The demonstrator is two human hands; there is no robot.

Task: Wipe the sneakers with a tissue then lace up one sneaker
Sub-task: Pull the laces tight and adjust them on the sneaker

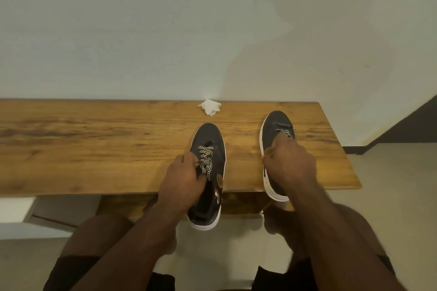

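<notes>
Two black sneakers sit toes toward the wall on the wooden table (94, 144), heels overhanging its near edge. The left hand (183, 178) curls over the left sneaker (208, 172), fingers pinching its zigzag laces (205, 160). The right hand (289, 163) grips the right sneaker (275, 125) at its tongue. The crumpled tissue (210, 106) lies apart by the far edge; bare wood stretches leftward.

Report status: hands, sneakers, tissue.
Left hand grips left black white-soled sneaker at its laces. Right hand grips right black sneaker. Crumpled white tissue lies apart on wooden bench. Nothing in the way.
</notes>
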